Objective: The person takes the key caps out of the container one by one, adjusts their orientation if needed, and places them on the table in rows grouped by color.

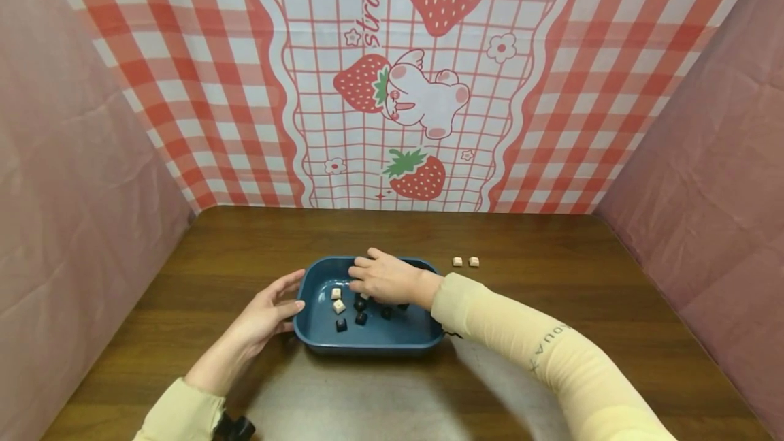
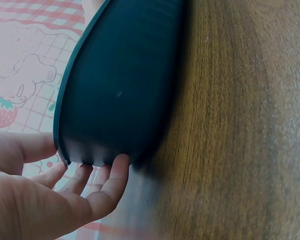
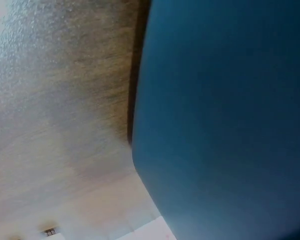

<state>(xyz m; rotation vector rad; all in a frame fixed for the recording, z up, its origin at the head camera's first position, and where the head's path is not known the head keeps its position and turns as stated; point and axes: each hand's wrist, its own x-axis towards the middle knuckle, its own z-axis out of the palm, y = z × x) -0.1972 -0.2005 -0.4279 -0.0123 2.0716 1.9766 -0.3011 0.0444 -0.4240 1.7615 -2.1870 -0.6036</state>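
Observation:
A blue rectangular tray (image 1: 370, 344) with rounded corners stands on the table. My left hand (image 1: 269, 308) grips its left end, thumb at the rim and fingers against the outer wall, as the left wrist view also shows. Inside the tray lie white keycaps (image 1: 339, 306) and several black keycaps (image 1: 341, 324). My right hand (image 1: 388, 280) reaches in over the far middle, fingers spread and pointing left. One white keycap (image 1: 365, 296) shows partly beneath it; its thumb is hidden. The right wrist view shows the tray's outer wall (image 3: 214, 125), not the hand.
Two white keycaps (image 1: 465, 262) lie on the wooden table (image 1: 539, 243) behind the tray's right end. A red-and-white strawberry cloth (image 1: 392, 141) hangs at the back, and pink cloth (image 1: 704, 175) closes both sides.

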